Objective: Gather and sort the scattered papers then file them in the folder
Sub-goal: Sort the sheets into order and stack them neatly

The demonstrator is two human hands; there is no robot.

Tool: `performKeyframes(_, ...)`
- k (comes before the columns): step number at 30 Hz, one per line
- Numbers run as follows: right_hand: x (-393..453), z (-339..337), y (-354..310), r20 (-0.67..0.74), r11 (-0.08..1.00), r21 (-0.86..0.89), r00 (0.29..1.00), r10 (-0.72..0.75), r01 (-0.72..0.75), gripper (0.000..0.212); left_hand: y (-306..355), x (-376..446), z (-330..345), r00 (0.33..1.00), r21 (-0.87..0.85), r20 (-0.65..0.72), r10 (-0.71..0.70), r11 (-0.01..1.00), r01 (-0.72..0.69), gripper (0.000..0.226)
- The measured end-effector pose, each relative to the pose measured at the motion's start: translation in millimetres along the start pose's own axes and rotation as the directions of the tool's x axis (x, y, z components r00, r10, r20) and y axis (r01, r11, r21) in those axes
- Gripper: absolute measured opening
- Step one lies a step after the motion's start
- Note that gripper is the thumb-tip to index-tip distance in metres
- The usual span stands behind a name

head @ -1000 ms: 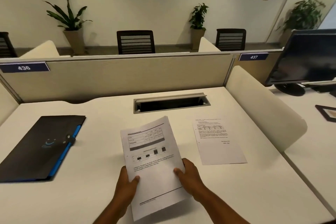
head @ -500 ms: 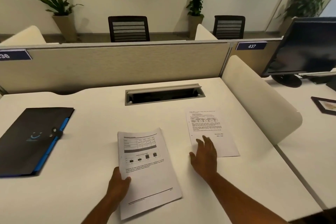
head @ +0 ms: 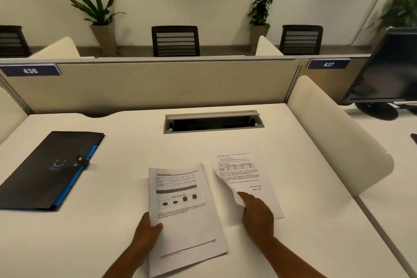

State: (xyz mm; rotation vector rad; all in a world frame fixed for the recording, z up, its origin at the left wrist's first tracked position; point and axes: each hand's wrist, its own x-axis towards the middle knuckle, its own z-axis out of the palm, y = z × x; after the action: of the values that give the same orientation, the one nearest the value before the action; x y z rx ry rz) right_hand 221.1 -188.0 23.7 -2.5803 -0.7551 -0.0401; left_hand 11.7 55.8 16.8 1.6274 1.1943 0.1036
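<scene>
White surface [head: 293, 244], near edge: left hand [head: 144, 232] pinches printed sheet [head: 185, 216], thumb on top. Right hand [head: 257, 216], fingers curled, lifts second sheet [head: 246, 178] by left edge.

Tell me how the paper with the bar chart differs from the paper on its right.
The chart paper carries a table, a dark band and a bar chart; the right paper carries text around a small table. The left hand grips the chart paper at its left edge; the right hand lifts the right paper's near-left corner, which curls up. Both are white printed sheets on the desk.
</scene>
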Motion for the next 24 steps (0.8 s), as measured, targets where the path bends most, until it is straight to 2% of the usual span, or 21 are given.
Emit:
performKeyframes(4, -6, 3, -14, 0.059, 0.962, 0.27, 0.998, 0.033, -0.048, 0.051, 2, 0, 2, 0.999, -0.021, -0.019, -0.031, 0.999, 0.03, 0.04)
performKeyframes(7, -17, 6, -16, 0.103, 0.942, 0.329, 0.994, 0.036, -0.068, 0.057, 3, -2, 7, 0.998, -0.041, -0.047, -0.036, 0.999, 0.034, 0.039)
performKeyframes(11, -27, 7, 1, 0.11, 0.985, 0.156, 0.99, -0.09, 0.072, 0.076, 0, -3, 6, 0.996, -0.092, -0.08, -0.043, 0.995, 0.036, 0.039)
performKeyframes(14, -30, 3, 15, 0.162, 0.99, 0.031, 0.976, -0.143, 0.14, 0.082, -5, -1, 2, 0.993, -0.175, -0.094, -0.071, 0.983, 0.054, 0.038)
performKeyframes(19, -35, 4, 17, 0.249, 0.973, -0.007, 0.943, -0.221, 0.23, 0.088, -9, 3, -1, 0.991, -0.308, -0.081, -0.106, 0.948, 0.076, 0.035)
performKeyframes(24, -45, 13, -12, 0.373, 0.936, -0.031, 0.873, -0.315, 0.351, 0.08, 2, 4, 8, 0.992, -0.306, -0.075, -0.099, 0.95, 0.071, 0.036)
